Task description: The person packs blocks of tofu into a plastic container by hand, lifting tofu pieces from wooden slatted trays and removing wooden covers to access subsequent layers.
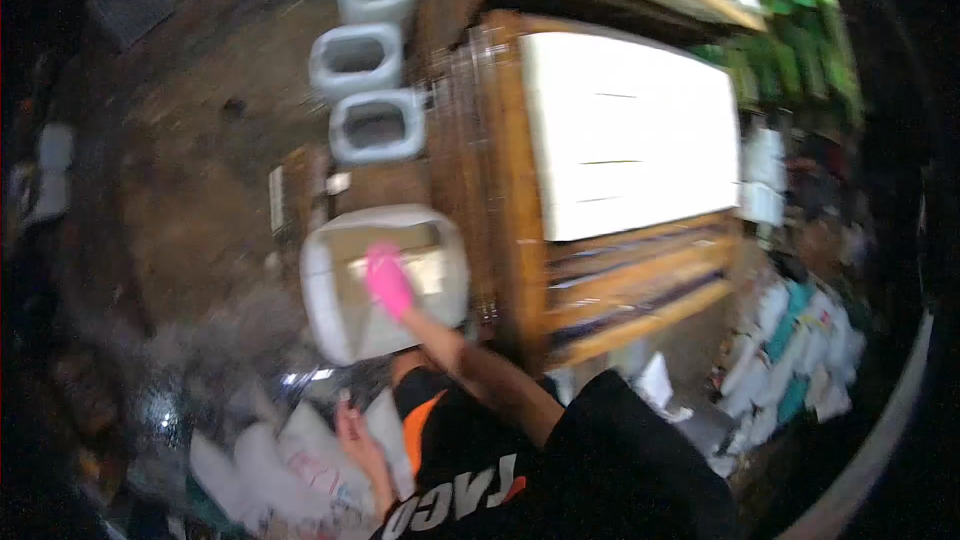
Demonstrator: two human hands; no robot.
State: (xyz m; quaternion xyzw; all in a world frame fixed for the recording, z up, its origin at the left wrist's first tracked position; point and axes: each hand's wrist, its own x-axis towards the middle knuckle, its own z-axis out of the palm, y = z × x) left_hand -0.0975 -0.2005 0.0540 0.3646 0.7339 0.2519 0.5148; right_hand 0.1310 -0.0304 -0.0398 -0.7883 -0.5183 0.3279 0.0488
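My right hand [387, 282], in a pink glove, reaches down into a white cut-open tub [335, 325]. Pale, flat-looking material [430, 272] lies in the tub beside the glove. Motion blur smears the gloved fingers, so any object in them cannot be made out. Lower down, my left hand [358, 438] is bare and held above white sacks, near my knee. Its fingers look loosely curled and apart, with nothing clear between them.
Three smaller cut-open containers [377, 127] line up beyond the tub. To the right stands a wooden frame [530, 190] with a bright white slab [635, 140]. White sacks [310, 465] lie at the lower left, more bags [790, 350] at the right, and green leaf-like pieces [795, 40] at the upper right.
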